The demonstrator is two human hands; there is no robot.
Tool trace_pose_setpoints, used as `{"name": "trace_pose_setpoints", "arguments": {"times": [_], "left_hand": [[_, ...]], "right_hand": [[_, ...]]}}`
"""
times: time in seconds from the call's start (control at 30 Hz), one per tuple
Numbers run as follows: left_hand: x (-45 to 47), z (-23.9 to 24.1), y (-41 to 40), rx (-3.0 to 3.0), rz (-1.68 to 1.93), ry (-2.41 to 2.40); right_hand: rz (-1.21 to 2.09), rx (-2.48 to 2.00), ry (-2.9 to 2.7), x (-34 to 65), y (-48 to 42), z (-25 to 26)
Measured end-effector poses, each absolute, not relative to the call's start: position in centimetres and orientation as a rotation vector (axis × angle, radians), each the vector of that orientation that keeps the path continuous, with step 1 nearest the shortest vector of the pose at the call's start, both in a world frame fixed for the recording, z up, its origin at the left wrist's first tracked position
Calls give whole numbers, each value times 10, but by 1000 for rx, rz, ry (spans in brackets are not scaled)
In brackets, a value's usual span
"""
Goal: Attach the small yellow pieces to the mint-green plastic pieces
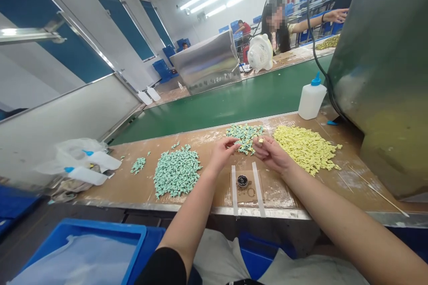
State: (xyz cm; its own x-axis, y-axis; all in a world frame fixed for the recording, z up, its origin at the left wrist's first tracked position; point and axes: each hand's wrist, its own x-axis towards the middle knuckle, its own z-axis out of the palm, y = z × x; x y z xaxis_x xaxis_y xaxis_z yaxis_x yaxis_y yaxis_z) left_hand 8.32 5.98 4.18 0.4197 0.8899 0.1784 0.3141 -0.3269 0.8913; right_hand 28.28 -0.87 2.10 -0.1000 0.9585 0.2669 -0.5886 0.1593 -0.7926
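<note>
My right hand [272, 155] pinches a small pale yellow piece [261, 141] between thumb and fingertips. Close on its left is my left hand [223, 152], palm inward, with thumb and forefinger slightly apart and nothing visible between them. Just beyond both hands lies a mixed pile of green and yellow pieces [245, 133]. A large heap of small yellow pieces [306, 149] spreads to the right, and a heap of mint-green pieces [177, 171] to the left. Below the hands, a small round pot with black contents [242, 181] sits between two strips of white tape [258, 189].
A white bottle with a blue cap [311, 100] stands by the green conveyor belt [214, 109]. Thin sticks [381, 191] lie at right beside a big metal panel [384, 75]. Bottles [87, 175] lie at left. A co-worker [277, 26] sits across, behind a white fan [260, 53].
</note>
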Motion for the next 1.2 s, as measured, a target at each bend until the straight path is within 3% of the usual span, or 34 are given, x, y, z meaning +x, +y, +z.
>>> {"name": "trace_pose_setpoints", "arguments": {"times": [0.27,0.53,0.67,1.2], "left_hand": [[106,6,63,1581,888,836],[106,3,58,1638,813,859],[105,10,51,1786,769,829],[101,9,54,2168,729,907]], "right_hand": [[1207,-671,-989,283,2,8],[360,-991,-1466,287,0,3],[120,-1004,-1680,288,-4,-4],[-41,-985,-1809,291,-8,-1]]}}
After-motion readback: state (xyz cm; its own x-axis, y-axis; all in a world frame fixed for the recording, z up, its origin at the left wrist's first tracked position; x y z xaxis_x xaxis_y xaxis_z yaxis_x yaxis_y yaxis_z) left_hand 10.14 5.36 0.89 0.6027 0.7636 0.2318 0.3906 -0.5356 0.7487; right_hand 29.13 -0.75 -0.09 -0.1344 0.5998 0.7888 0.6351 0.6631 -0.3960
